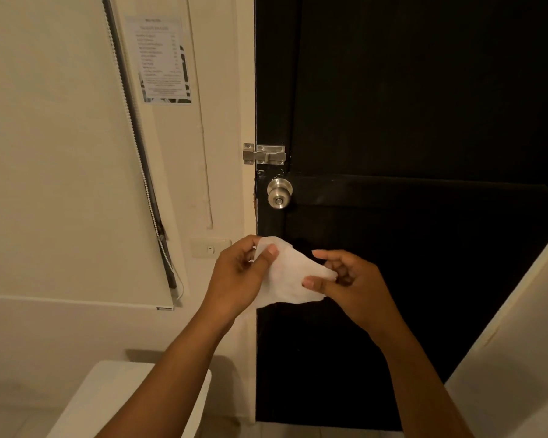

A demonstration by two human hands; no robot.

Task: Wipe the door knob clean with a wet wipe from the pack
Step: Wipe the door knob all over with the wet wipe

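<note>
So the wet wipe [286, 273] is already out and pinched at its two ends by the left hand [241, 273] and the right hand [345, 279], just below the door knob [279, 193], which is not yet touched.

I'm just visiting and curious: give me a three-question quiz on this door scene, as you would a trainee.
1. True or false: the wet wipe is already touching the door knob.
2. What holds the wipe? A) the left hand only B) the right hand only C) both hands
3. Fill in: the metal fitting just above the knob is a sliding ____.

Key: 1 false, the wipe is held below the knob, apart from it. 2 C, each hand pinches one end. 3 bolt.
</note>
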